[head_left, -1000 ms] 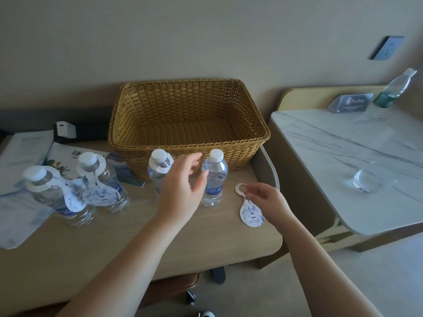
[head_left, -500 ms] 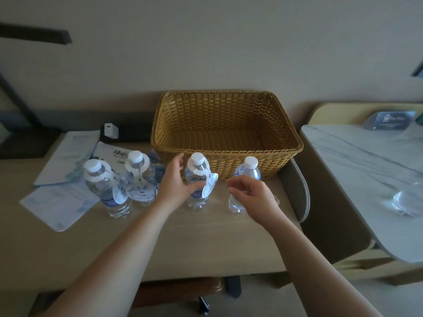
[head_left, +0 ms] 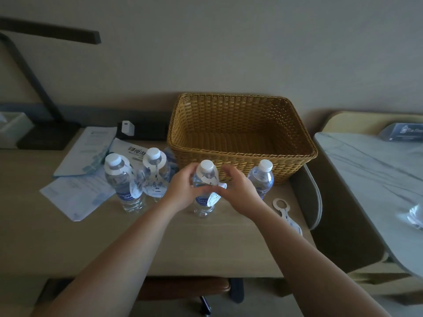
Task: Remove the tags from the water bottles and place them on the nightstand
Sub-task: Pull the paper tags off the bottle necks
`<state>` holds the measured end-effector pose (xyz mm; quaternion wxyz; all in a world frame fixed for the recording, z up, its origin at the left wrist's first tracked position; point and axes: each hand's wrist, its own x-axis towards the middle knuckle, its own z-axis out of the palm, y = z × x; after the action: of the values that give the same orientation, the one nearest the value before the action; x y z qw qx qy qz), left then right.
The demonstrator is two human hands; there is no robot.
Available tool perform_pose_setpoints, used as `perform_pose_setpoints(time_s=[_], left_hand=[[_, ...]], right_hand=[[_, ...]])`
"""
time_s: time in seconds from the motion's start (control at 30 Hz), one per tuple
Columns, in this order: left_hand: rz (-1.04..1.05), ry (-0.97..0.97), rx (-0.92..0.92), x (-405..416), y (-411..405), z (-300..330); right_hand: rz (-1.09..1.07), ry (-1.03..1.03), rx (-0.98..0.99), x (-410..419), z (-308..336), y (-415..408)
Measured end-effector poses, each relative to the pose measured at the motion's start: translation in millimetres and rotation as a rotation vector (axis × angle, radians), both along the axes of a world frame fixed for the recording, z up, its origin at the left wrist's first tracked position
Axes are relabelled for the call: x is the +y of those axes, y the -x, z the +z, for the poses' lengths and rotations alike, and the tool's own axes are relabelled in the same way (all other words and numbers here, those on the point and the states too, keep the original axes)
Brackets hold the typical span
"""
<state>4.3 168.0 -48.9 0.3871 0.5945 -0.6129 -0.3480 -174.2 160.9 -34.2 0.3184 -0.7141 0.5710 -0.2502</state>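
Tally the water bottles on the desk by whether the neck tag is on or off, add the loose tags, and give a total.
Bottles with tag on: 3
Bottles with tag off: 1
Loose tags on the desk: 1
Total: 5

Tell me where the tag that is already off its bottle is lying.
In the head view, the loose tag lies flat on the wooden desk near its right edge, just right of the right hand and in front of the untagged bottle.

Desk (head_left: 224, 252) carries four bottles (head_left: 261, 179), basket (head_left: 240, 143), papers (head_left: 77, 193), tag (head_left: 286, 213).
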Motion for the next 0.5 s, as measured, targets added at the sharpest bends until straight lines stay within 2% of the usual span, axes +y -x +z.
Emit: perform_pose_setpoints(time_s=[0.17,0.5], left_hand=[[0.038,-0.018,0.013,12,-7,-3],[0.032,-0.053,0.113,18,-11,-5]], right_hand=[[0.076,-0.165,0.046,-5,-10,-3],[0.145,-0.11,-0.078,-2,14,19]])
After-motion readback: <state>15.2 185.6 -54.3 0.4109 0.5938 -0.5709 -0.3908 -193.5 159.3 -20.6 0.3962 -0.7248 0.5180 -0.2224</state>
